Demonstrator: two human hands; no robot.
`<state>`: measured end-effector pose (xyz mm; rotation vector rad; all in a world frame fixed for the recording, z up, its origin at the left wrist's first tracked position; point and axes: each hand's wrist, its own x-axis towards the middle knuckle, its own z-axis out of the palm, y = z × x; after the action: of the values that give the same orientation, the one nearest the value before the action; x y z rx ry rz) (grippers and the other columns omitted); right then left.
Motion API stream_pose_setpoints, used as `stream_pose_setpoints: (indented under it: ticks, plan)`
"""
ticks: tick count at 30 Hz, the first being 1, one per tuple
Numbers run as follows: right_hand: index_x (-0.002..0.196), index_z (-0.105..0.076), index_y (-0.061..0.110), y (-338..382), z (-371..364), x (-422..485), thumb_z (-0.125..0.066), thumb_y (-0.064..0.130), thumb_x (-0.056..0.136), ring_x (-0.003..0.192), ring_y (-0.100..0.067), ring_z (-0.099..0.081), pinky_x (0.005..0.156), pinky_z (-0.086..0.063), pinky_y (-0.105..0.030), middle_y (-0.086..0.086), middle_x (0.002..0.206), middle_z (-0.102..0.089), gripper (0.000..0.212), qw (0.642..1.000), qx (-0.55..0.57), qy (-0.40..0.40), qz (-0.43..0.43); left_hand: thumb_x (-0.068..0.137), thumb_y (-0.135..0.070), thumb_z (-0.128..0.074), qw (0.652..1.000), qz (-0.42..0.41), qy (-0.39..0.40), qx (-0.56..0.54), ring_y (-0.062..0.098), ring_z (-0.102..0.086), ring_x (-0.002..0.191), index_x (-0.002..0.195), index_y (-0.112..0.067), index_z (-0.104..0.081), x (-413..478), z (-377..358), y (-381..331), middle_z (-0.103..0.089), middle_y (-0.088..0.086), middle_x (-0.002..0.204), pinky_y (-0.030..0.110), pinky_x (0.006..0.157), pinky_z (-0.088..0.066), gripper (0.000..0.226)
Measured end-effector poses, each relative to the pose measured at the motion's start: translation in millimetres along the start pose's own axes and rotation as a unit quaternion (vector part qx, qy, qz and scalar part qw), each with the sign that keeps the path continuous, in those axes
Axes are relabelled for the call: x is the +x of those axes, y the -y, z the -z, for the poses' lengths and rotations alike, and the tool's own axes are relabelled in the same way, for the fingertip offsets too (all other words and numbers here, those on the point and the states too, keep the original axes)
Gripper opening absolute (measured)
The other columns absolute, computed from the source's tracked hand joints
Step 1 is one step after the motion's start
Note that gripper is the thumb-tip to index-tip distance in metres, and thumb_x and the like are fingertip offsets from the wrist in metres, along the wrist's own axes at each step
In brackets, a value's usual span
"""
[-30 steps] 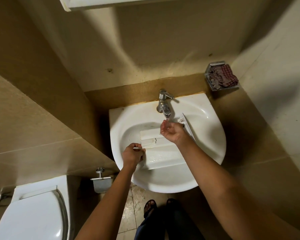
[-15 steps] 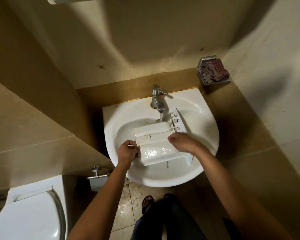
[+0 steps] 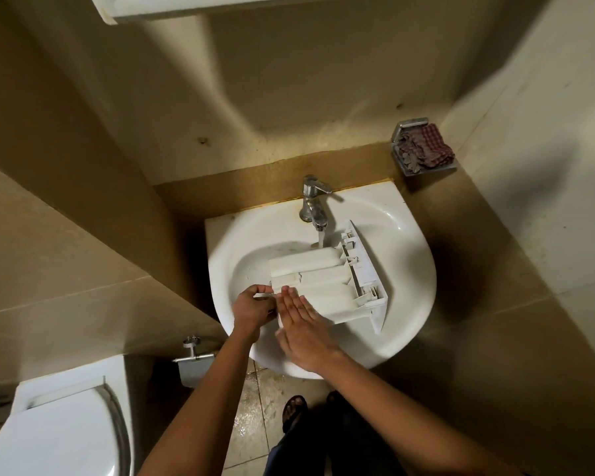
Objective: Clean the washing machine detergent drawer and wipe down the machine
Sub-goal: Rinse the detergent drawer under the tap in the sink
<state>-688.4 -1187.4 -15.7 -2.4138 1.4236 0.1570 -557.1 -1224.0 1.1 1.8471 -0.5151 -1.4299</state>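
The white detergent drawer [image 3: 327,276] lies upside down across the white sink [image 3: 402,242], its front panel to the right. Water runs from the chrome tap [image 3: 313,204] onto the drawer's far edge. My left hand [image 3: 253,309] grips the drawer's near-left corner, fingers curled round the edge. My right hand [image 3: 303,324] lies flat on the drawer's near-left part, fingers straight and together.
A checked cloth [image 3: 425,149] sits in a metal wall dish at the back right. A toilet [image 3: 52,431] stands at the lower left, with a wall fitting [image 3: 193,355] between it and the sink. The floor tiles below the sink look wet.
My right hand went from under the tap to the drawer's right side, then slid left to lie flat beside my left hand. My left hand kept its grip.
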Motion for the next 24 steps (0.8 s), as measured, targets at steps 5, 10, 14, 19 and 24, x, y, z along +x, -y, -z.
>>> stream_pose_setpoints:
  ticks: [5,10,14,19,24]
  plan:
    - [0.139,-0.047,0.008,-35.2,8.5,3.1,-0.032,0.031,0.092,0.134,-0.021,-0.044,0.112,-0.029,-0.035,-0.009,0.145,-0.043,0.054,0.991,0.001,-0.131,-0.030,0.084,0.009,-0.065,1.000,0.011,0.010,-0.020,0.023,-0.062,0.072,0.083,-0.010,-0.060,7.3,-1.4,5.0,-0.066,0.013,0.083,0.029,0.062,-0.057,0.020]
    - [0.116,-0.063,0.001,-36.7,50.6,49.2,-0.048,0.011,0.095,0.106,-0.024,-0.059,0.089,-0.044,-0.025,-0.015,0.116,-0.063,0.028,0.863,0.411,-0.204,-0.212,0.085,0.012,-0.061,1.000,0.011,0.000,-0.021,0.020,-0.062,0.070,0.085,-0.009,-0.059,7.7,-3.4,5.2,-0.065,0.010,0.080,0.023,0.053,-0.056,0.021]
    - [0.074,-0.052,0.011,-56.5,84.0,92.8,-0.041,-0.008,0.089,0.057,-0.012,-0.046,0.056,-0.041,-0.018,-0.003,0.063,-0.050,0.026,0.537,0.771,-0.178,-0.293,0.085,0.013,-0.057,1.000,0.014,-0.010,-0.014,0.016,-0.061,0.069,0.089,-0.010,-0.060,10.5,-5.7,7.7,-0.066,0.009,0.081,0.021,0.054,-0.056,0.023]
    - [0.076,-0.056,-0.001,-85.4,84.8,116.5,-0.037,-0.006,0.092,0.061,-0.018,-0.055,0.057,-0.049,-0.021,-0.011,0.065,-0.058,0.025,0.341,0.863,-0.142,-0.344,0.086,0.013,-0.056,1.000,0.013,-0.015,-0.002,0.016,-0.060,0.066,0.091,-0.010,-0.061,14.3,-5.2,11.2,-0.066,0.010,0.080,0.021,0.055,-0.055,0.024]
    - [0.080,-0.057,0.004,-94.1,83.8,125.7,-0.040,-0.001,0.095,0.051,-0.012,-0.055,0.050,-0.042,-0.018,-0.005,0.051,-0.060,0.023,0.316,0.881,-0.097,-0.339,0.086,0.018,-0.049,1.000,0.013,-0.008,-0.003,0.014,-0.060,0.064,0.091,-0.008,-0.059,15.0,-5.0,9.9,-0.065,0.008,0.076,0.019,0.049,-0.053,0.028]
